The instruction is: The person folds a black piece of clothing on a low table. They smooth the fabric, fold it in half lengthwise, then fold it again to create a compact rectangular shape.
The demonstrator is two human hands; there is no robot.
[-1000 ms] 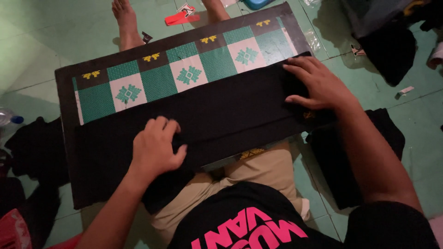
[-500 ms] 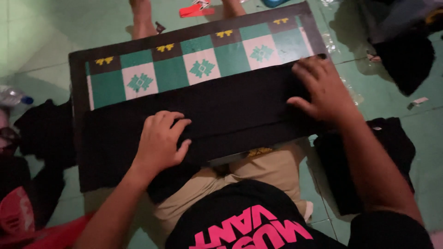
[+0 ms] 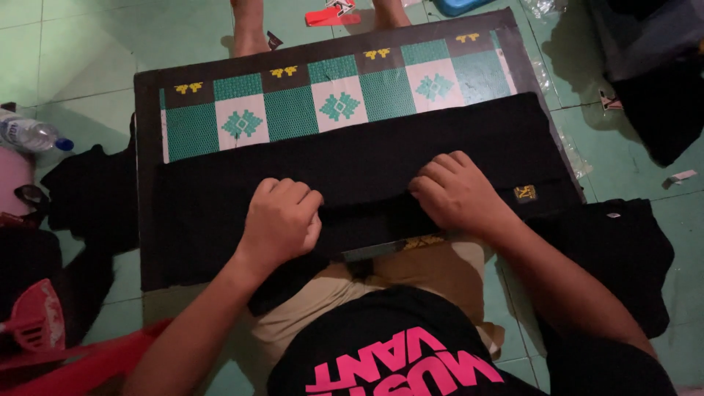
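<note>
Both hands drawn in toward the middle since the earlier frames: right hand (image 3: pixel 456 192) pulled back from the far 2 o'clock corner, left hand (image 3: pixel 282 220) shifted slightly toward centre, now lying close together.

Lying flat on the green tiled floor (image 3: pixel 81 59), filling the centre: dark board (image 3: pixel 147 88) with green-and-white checked panel (image 3: pixel 293 110) showing along 12 o'clock.

Spread across the board's near half: black cloth (image 3: pixel 381 154), long folded band, small yellow label (image 3: pixel 525 193) at 3 o'clock end.

Pressing down on the cloth's near fold at 6 o'clock: left hand with fingers curled under in a loose fist, knuckles up; right hand with fingers bent and close together, tips gripping the fold.

Lying off at 4 o'clock: another black garment (image 3: pixel 623 249). At 9 o'clock: clear plastic bottle (image 3: pixel 33 136) with blue cap. At 12 o'clock edge: small red object (image 3: pixel 334 16).
</note>
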